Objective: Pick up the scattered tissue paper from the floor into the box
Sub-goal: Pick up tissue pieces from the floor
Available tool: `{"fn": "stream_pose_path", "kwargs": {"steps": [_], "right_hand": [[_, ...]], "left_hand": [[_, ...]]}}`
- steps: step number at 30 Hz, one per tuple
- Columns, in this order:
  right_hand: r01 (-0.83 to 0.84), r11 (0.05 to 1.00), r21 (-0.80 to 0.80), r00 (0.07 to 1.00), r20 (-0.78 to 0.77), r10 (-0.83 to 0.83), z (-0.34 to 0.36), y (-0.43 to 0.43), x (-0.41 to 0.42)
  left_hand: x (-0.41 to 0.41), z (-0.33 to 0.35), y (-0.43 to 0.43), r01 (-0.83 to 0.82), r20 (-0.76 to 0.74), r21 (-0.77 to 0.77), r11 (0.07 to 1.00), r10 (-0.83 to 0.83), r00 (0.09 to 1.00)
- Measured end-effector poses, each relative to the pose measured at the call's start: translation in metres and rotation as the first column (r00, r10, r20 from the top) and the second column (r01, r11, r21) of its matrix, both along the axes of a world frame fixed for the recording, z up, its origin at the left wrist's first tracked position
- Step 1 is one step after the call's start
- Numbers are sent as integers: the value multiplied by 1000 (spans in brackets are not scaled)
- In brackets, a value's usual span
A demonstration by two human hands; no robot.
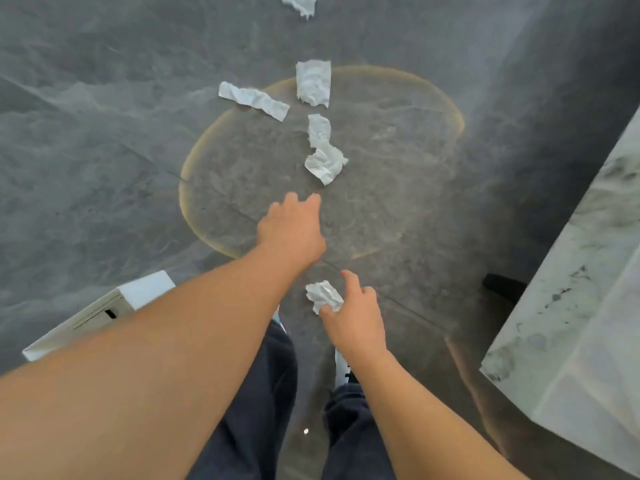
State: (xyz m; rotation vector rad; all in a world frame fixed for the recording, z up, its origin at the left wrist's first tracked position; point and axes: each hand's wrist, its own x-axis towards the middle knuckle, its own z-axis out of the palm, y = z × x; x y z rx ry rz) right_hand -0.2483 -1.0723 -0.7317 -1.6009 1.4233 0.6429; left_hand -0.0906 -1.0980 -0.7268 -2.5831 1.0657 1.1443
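At lower left the white box [104, 306] sits on the floor [86, 150], its contents hidden. The left hand [291, 230] reaches, fingers loosely spread and empty, toward the nearest tissue strip [323, 152]; the right hand [353, 317] pinches a crumpled tissue [322, 294]. Judging by four pieces still lying ahead, much remains.

4 tissue pieces [313, 83] lie on the floor [104, 150] ahead; box [104, 306] at left.
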Motion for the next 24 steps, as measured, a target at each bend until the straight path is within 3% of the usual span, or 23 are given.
{"fn": "stream_pose_path", "kwargs": {"steps": [5, 9, 12, 18, 24], "right_hand": [[129, 992, 11, 990, -57, -128, -88, 24, -1], [202, 976, -87, 967, -142, -213, -147, 45, -4], [264, 954, -144, 951, -129, -283, -172, 55, 0], [312, 947, -74, 940, -118, -319, -183, 41, 6], [299, 948, -112, 953, -13, -303, -137, 11, 10]], "left_hand": [[13, -98, -23, 140, 56, -61, 988, -137, 989], [17, -165, -34, 197, 101, -147, 969, -184, 978], [21, -194, -47, 326, 119, -182, 928, -308, 944], [46, -200, -81, 501, 138, -185, 846, -482, 865], [52, -149, -42, 361, 41, -165, 918, -360, 932]]}}
